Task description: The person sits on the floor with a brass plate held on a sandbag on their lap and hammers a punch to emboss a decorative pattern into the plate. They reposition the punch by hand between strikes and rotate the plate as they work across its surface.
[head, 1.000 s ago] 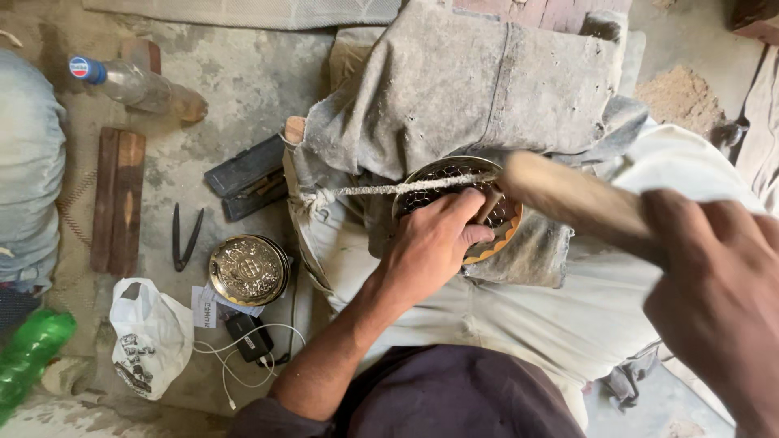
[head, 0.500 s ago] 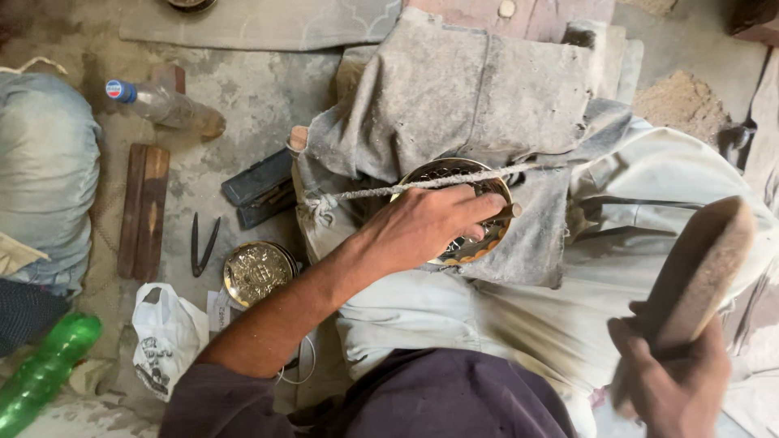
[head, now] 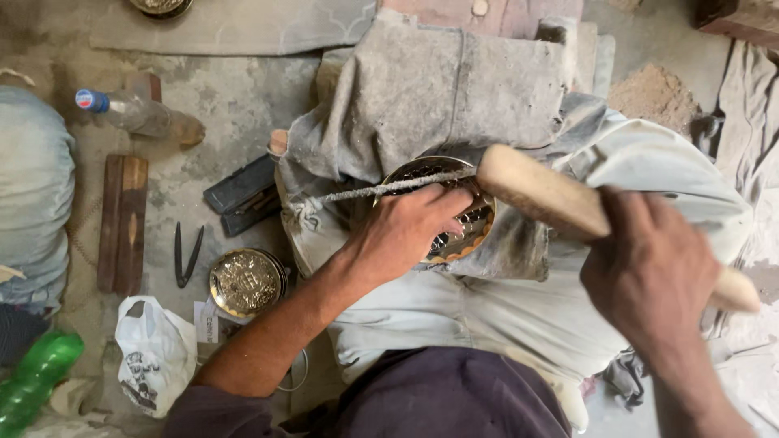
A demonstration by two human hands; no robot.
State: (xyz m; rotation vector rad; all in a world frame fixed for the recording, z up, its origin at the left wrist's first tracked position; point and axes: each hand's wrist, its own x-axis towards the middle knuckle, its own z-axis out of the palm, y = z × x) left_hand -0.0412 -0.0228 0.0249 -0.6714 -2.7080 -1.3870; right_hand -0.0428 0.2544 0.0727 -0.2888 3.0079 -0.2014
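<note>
1. The right hand (head: 649, 272) is closed in a full grip round a thick wooden handle (head: 552, 199), held near its rear third; the pale butt end sticks out behind the fist. The handle looks stiff and fairly light, with dry, matt wood that should not slip.
2. A thin, rough rod (head: 381, 189), probably a file, runs leftward from the handle across the top edge of a round embossed brass dish (head: 454, 227). It looks rigid but slender.
3. The left hand (head: 406, 231) lies flat over the dish with fingers spread and curled over its far side, pressing it down rather than closing round it. The thumb lies just under the rod.
4. The dish sits on a grey cloth (head: 430, 97) draped over the person's lap. It seems to be thin, hard metal, easily dented, and best held by the rim.
5. On the floor to the left are a second brass dish (head: 245, 282), dark pliers (head: 185, 255), a wooden block (head: 123, 223), a plastic bottle (head: 138, 113), a white bag (head: 154, 357) and a green bottle (head: 36, 377).
</note>
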